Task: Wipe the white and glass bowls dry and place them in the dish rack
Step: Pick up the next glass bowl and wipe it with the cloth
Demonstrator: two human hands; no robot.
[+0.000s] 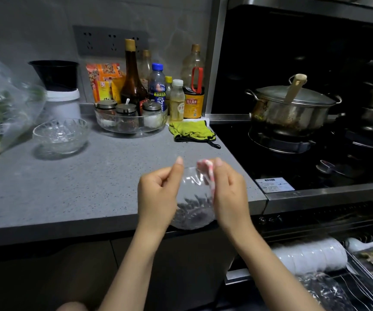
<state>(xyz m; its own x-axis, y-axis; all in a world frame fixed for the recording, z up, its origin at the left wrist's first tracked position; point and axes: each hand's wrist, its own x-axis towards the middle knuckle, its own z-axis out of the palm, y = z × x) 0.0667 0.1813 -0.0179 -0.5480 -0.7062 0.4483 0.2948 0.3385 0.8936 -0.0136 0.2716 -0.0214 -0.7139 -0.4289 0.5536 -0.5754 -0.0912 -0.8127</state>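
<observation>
Gripped glass bowl (pixel 192 198) by its left rim with left hand (pixel 158 194), above near counter (pixel 91 187) edge; held so, by judgement, to steady it for wiping. Pinched pink-white cloth (pixel 208 169) in right hand (pixel 228 191) against bowl's far-right rim. Found nothing inside held bowl. Noted second glass bowl (pixel 61 135), seemingly empty, far left on counter, probably awaiting its turn. Saw white bowls (pixel 309 257) stacked on edge in dish rack (pixel 365 295), near right.
</observation>
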